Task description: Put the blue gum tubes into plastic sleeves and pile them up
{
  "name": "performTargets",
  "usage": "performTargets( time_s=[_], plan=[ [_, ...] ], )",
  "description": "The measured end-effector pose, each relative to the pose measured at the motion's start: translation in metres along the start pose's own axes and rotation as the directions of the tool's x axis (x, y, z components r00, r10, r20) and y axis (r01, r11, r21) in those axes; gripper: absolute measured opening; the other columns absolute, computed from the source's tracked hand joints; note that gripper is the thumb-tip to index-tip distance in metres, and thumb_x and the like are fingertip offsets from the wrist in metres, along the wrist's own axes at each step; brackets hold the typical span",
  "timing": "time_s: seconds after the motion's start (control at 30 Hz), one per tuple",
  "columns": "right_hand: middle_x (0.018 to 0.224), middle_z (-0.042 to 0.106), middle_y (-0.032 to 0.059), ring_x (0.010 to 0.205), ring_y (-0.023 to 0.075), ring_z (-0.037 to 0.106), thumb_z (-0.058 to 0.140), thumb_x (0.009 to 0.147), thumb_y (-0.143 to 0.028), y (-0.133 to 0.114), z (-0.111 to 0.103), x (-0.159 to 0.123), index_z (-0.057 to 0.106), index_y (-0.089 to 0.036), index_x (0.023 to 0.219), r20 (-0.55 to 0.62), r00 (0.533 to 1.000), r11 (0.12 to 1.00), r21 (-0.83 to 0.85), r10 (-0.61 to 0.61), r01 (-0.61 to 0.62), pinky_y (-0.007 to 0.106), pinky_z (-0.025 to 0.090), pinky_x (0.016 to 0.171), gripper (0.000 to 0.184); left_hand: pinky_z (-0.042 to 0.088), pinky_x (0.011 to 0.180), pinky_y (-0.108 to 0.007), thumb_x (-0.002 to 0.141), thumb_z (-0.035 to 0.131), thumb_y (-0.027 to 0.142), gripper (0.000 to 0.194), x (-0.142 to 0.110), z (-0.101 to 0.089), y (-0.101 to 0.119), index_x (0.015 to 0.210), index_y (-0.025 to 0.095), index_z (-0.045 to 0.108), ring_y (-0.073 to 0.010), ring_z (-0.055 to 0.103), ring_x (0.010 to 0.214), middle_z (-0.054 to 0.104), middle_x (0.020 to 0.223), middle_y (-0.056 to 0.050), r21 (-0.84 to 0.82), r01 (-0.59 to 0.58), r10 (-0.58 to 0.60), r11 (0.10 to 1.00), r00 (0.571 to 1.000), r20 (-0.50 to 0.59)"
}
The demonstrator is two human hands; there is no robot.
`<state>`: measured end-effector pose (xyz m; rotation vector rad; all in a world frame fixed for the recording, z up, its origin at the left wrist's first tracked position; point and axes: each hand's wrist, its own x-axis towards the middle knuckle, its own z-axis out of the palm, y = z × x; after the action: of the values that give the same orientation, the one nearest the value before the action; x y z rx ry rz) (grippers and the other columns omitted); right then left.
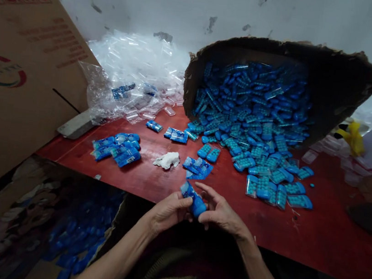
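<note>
Near the table's front edge, a small blue printed packet is held tilted between my two hands. My left hand grips it, thumb pressed on its face. Around its right side curls my right hand, with the thumb at the lower end and the index finger stretched along the top; some fingertips are hidden. Just beyond the hands lie flat blue wrappers and a crumpled white cloth or tissue. To the left is a small pile of similar blue packets.
A tipped cardboard container spills many blue-green bead-filled clear cases onto the red table. Clear plastic pieces heap at the back left. A large carton stands left, and below is a box of blue packets.
</note>
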<state>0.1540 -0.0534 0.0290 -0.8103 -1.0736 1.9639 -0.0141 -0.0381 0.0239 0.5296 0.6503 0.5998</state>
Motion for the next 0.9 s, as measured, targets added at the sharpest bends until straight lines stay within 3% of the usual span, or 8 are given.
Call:
performTargets(
  time_s=[0.23,0.47,0.57,0.67,0.73,0.8,0.87,0.9],
  plan=[
    [0.112,0.052,0.003,0.059,0.0087,0.057,0.066,0.054,-0.009,-0.005,-0.007,0.002,0.038,-0.032,0.124,0.118,0.986,0.993,-0.028,0.114,-0.112,0.012,0.04,0.033,0.078,0.04,0.056,-0.021,0.065,0.066,0.024,0.029,-0.002,0.008,-0.01,0.091,0.012,0.06,-0.0114,0.056,0.062,0.062,0.077,-0.006,-0.005,-0.015,0.015,1.0,0.998,0.059],
    [0.085,0.06,-0.0004,0.04,0.0019,0.042,0.062,0.066,-0.021,0.02,-0.003,0.002,0.042,-0.026,0.121,-0.1,0.995,0.994,-0.105,-0.016,0.005,0.013,0.032,0.032,0.059,0.043,0.067,-0.03,0.073,0.057,0.032,0.028,-0.007,0.02,-0.024,0.089,0.01,0.06,-0.0172,0.059,0.069,0.063,0.082,-0.01,-0.092,-0.084,0.077,0.992,0.994,-0.075],
    [0.07,0.057,-0.0036,0.038,0.0021,0.039,0.062,0.067,-0.025,0.026,-0.001,0.003,0.037,-0.025,0.125,-0.086,0.996,0.993,-0.115,-0.004,-0.006,0.014,0.032,0.032,0.063,0.044,0.065,-0.029,0.073,0.057,0.031,0.027,-0.01,0.017,-0.023,0.087,0.009,0.06,-0.017,0.059,0.068,0.063,0.081,-0.01,-0.08,-0.081,0.072,0.994,0.992,-0.1],
    [0.074,0.055,-0.003,0.044,0.0038,0.042,0.062,0.066,-0.025,0.024,0.001,0.008,0.038,-0.026,0.124,-0.093,0.995,0.984,-0.175,-0.022,0.006,0.015,0.037,0.038,0.063,0.045,0.065,-0.028,0.074,0.055,0.032,0.024,-0.014,0.004,-0.006,0.084,0.01,0.06,-0.0171,0.059,0.071,0.064,0.079,-0.009,-0.131,-0.137,0.111,0.982,0.976,-0.189],
    [0.081,0.055,-0.0007,0.05,0.0053,0.045,0.058,0.069,-0.027,0.02,0.002,0.012,0.05,-0.024,0.113,-0.184,0.977,0.95,-0.309,-0.107,0.046,0.018,0.039,0.043,0.045,0.047,0.065,-0.03,0.076,0.051,0.036,0.026,-0.019,-0.009,0.018,0.08,0.012,0.06,-0.0172,0.06,0.071,0.064,0.076,-0.008,-0.191,-0.271,0.207,0.944,0.932,-0.299],
    [0.079,0.056,0.0006,0.055,0.0077,0.048,0.052,0.075,-0.029,0.015,0.001,0.017,0.061,-0.02,0.094,-0.269,0.936,0.872,-0.484,-0.225,0.07,0.021,0.041,0.05,0.023,0.049,0.068,-0.032,0.077,0.047,0.041,0.032,-0.024,-0.024,0.047,0.083,0.012,0.058,-0.0187,0.06,0.075,0.064,0.081,-0.009,-0.201,-0.454,0.35,0.868,0.847,-0.401],
    [0.072,0.057,0.0012,0.061,0.0109,0.051,0.048,0.078,-0.03,0.008,-0.003,0.022,0.063,-0.018,0.078,-0.294,0.892,0.763,-0.641,-0.343,0.082,0.024,0.042,0.059,0.019,0.049,0.069,-0.035,0.077,0.041,0.049,0.043,-0.028,-0.038,0.073,0.09,0.011,0.055,-0.0225,0.059,0.087,0.062,0.094,-0.014,-0.156,-0.587,0.465,0.795,0.753,-0.465],
    [0.071,0.057,0.0016,0.065,0.0124,0.052,0.047,0.079,-0.029,0.005,-0.006,0.025,0.063,-0.018,0.074,-0.29,0.872,0.701,-0.709,-0.395,0.082,0.026,0.042,0.064,0.02,0.049,0.069,-0.035,0.078,0.04,0.048,0.043,-0.028,-0.044,0.082,0.091,0.01,0.054,-0.023,0.058,0.089,0.061,0.094,-0.015,-0.122,-0.598,0.468,0.792,0.724,-0.507]
  ],
)
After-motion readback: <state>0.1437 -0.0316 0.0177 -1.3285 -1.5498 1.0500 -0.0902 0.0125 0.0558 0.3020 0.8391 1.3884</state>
